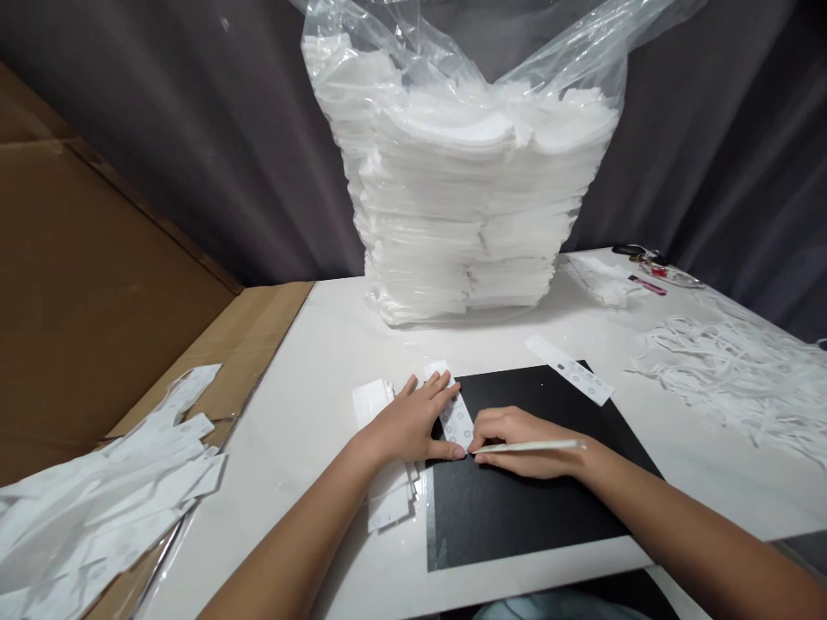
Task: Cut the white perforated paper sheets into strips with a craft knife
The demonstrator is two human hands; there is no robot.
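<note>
My left hand (413, 420) lies flat with fingers stretched out, pressing a white strip with round stickers (456, 418) onto the left edge of a black mat (517, 508). My right hand (526, 441) is closed around a thin pale stick-like tool (536, 446), its tip touching the strip's near end by my left thumb. Under my left wrist lies a small stack of white strips (388, 504).
A big clear plastic bag of stacked white pieces (465, 172) stands at the table's back. Another sticker strip (568, 368) lies at the mat's far edge. White stringy scraps (743, 379) pile at right. A cardboard box (96, 293) with white strips (109, 508) sits left.
</note>
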